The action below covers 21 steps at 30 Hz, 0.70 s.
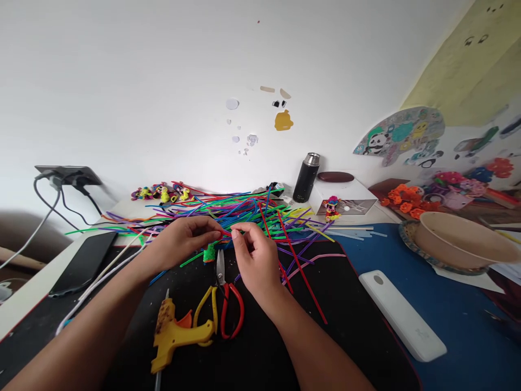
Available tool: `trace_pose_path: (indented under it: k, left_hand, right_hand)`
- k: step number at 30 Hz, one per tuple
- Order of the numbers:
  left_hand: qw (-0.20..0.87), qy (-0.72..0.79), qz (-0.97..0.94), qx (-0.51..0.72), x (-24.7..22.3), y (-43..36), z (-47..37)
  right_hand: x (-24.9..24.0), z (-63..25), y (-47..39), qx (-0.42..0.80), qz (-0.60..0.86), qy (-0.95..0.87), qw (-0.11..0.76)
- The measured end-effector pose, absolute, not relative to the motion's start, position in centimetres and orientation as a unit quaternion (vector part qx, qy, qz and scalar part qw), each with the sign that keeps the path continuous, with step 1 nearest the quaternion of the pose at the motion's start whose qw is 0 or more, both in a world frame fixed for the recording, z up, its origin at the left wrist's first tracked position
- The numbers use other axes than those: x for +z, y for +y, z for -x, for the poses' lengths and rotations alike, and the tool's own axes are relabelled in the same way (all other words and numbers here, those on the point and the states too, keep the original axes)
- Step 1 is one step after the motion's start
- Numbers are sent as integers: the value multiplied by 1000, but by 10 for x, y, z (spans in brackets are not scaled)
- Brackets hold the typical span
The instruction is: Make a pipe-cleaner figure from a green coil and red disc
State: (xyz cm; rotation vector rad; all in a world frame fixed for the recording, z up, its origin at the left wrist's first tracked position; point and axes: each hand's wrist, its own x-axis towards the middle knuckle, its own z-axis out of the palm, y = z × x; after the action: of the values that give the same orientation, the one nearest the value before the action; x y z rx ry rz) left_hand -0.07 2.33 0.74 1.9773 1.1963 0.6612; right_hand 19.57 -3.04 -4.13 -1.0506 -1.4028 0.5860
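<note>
Both hands (185, 239) (254, 260) (fingers curled) pinch a red stem (227, 233).

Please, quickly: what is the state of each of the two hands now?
Left hand: closed, pinching one end of a red pipe cleaner.
Right hand: closed, pinching the same red pipe cleaner.

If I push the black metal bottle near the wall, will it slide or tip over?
The black bottle stands upright, tall and narrow, so a push near its steel cap would probably tip it. Being round, it might then roll toward the pile of coloured sticks beside it. Its smooth side looks slippery; how full it is cannot be seen.
</note>
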Motion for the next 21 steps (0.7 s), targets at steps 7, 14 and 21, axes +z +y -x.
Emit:
trace_pose_path:
  k: [7, 14, 21]
  left_hand:
    - [250, 505, -801, 202, 14, 26, 14]
    - [251, 478, -822, 178, 20, 23, 22]
    - [305, 478, -791, 230, 31, 18, 28]
  right_hand:
    - [-37, -202, -30, 191, 452, -621, 611]
    - [-39, -207, -28, 110, 452, -708, 531]
    - [-44, -206, -26, 95, 476, -761, 430]
